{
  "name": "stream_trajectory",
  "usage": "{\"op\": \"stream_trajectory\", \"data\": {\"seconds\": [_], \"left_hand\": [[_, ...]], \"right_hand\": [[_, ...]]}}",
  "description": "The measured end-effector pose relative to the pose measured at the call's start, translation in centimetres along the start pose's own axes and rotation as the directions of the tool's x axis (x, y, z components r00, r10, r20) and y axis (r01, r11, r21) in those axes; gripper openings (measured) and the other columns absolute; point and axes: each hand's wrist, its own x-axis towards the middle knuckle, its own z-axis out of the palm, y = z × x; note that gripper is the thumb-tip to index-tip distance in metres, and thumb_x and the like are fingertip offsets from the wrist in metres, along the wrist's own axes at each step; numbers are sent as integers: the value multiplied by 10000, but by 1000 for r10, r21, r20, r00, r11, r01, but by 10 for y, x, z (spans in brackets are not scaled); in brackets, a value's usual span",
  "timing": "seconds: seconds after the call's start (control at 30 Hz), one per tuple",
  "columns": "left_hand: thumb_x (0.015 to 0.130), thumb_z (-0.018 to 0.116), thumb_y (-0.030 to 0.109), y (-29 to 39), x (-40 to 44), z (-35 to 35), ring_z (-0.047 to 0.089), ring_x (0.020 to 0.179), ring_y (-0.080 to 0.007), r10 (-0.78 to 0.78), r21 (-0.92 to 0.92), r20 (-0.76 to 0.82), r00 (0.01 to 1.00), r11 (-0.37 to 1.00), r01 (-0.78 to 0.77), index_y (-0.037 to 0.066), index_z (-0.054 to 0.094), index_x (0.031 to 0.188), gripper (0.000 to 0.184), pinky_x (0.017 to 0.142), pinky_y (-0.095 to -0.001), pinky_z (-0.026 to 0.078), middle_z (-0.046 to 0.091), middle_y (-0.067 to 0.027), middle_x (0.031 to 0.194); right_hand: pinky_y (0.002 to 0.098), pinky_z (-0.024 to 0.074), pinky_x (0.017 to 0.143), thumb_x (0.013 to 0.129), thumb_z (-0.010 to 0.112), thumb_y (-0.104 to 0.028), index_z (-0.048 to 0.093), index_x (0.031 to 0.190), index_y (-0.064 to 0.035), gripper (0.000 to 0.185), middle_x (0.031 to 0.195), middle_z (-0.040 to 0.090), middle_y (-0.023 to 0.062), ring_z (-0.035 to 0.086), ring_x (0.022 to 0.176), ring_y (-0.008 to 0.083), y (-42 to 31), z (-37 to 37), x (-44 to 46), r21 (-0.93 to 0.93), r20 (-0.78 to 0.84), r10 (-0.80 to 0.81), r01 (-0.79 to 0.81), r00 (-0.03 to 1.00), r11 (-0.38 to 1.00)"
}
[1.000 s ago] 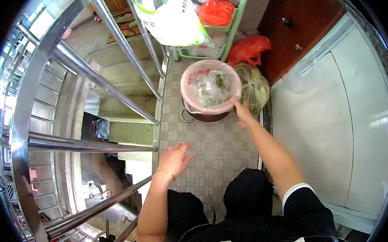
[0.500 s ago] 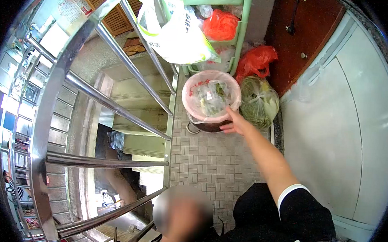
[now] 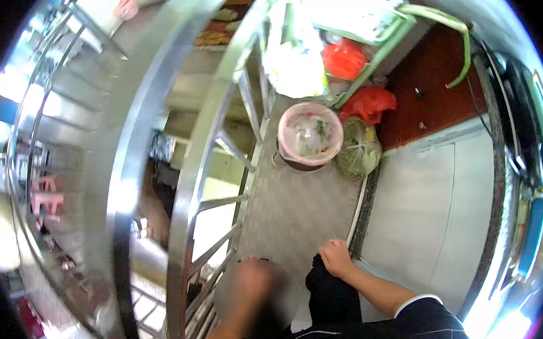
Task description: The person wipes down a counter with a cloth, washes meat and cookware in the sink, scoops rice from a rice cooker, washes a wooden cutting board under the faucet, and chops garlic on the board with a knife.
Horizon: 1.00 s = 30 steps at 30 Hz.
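My right hand (image 3: pixel 336 257) is at my right knee, its fingers curled together over the black trouser leg (image 3: pixel 332 295). At the lower middle, my left hand (image 3: pixel 254 285) is near my other knee, and a blurred patch hides its fingers. Farther off, a pink basin (image 3: pixel 284 133) lined with a clear bag stands on a dark pot (image 3: pixel 308 167). Clear plastic and some greens lie in the basin. Neither hand touches it. Against its right side sits a clear bag of green vegetables (image 3: pixel 359 152).
A metal railing (image 3: pixel 185 226) runs along the left, with steps beyond it. A green rack (image 3: pixel 375 61) stands at the top with a white bag (image 3: pixel 296 66) and a red bag (image 3: pixel 345 58). Another red bag (image 3: pixel 373 104) lies near the brown door (image 3: pixel 438 92). White panels (image 3: pixel 417 202) line the right.
My right hand has drawn back from beside the basin to my knee, and its fingers have curled. The view has tilted and shifted, with the railing now larger at the left.
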Motion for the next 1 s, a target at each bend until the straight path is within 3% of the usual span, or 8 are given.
{"op": "stream_trajectory", "data": {"seconds": [0.13, 0.27, 0.5, 0.6, 0.7, 0.8, 0.87, 1.0], "left_hand": [[739, 626, 206, -33, -31, 33, 562, 787, -302, -52, -295, -268, 962, 955, -30, 89, 566, 695, 139, 695, -443, 409, 605, -78, 774], [753, 589, 230, -17, -70, -40, 558, 926, -299, -196, -180, 401, 895, 941, 286, 57, 659, 868, 220, 849, -416, 426, 622, -134, 889], [799, 514, 296, 41, -169, -99, 565, 1000, -348, -29, -440, 560, 828, 837, 326, 62, 635, 995, 327, 856, -458, 440, 594, -177, 1079], [847, 540, 280, 52, -196, -205, 549, 1027, -335, 264, -741, 260, 929, 671, 17, 59, 608, 1072, 322, 893, -430, 421, 586, -175, 1085], [870, 545, 230, 16, -246, -325, 532, 1061, -296, 37, -722, -206, 978, 669, -177, 84, 565, 1101, 275, 889, -404, 419, 580, -144, 1098], [844, 527, 99, -118, -319, -410, 559, 995, -321, -279, -261, -850, 447, 960, 105, 26, 567, 1047, 219, 882, -403, 441, 575, -144, 1080], [821, 518, 46, -243, -359, -414, 543, 915, -302, -358, -321, -934, -5, 832, 452, 35, 576, 1028, 215, 787, -374, 448, 568, -152, 996], [857, 534, 205, -405, -417, -408, 498, 980, -330, -531, -590, -725, -438, 150, 793, 70, 579, 1035, 228, 774, -431, 430, 535, -166, 1047]], "right_hand": [[435, 375, 816, 828, 535, -141, 630, 834, -74, 116, 856, 597, 114, 514, 927, 313, -44, -19, -7, -57, 403, 6, 18, 915, 998], [441, 393, 772, 756, 574, -94, 617, 809, -97, 68, 818, 581, 106, 509, 929, 312, -67, -29, -59, -234, 265, -283, 347, 922, 908], [431, 436, 541, 777, 600, -134, 567, 700, -60, 111, 682, 577, 140, 558, 634, 338, -208, -150, -49, 159, 475, -365, 330, 801, 930], [351, 374, 422, 770, 655, -98, 415, 546, -60, 331, 498, 441, 105, 430, 429, 274, -284, -202, -4, 364, 353, -539, 418, 765, 832], [365, 316, 406, 786, 636, -83, 352, 540, -75, 376, 493, 405, 98, 403, 413, 258, -353, -230, 45, 536, 180, -611, 444, 771, 718], [388, 279, 446, 842, 575, -140, 346, 575, -74, 359, 521, 368, 96, 374, 446, 270, -445, -264, 85, 300, 0, -765, 729, 644, 615], [388, 286, 475, 860, 567, -189, 419, 599, -68, 324, 540, 379, 94, 390, 482, 279, -500, -274, 93, 214, -35, -758, 745, 652, 631], [379, 307, 483, 823, 603, -147, 469, 623, -57, 257, 557, 415, 92, 418, 498, 278, -551, -265, 91, 277, 1, -696, 669, 718, 690]]}}
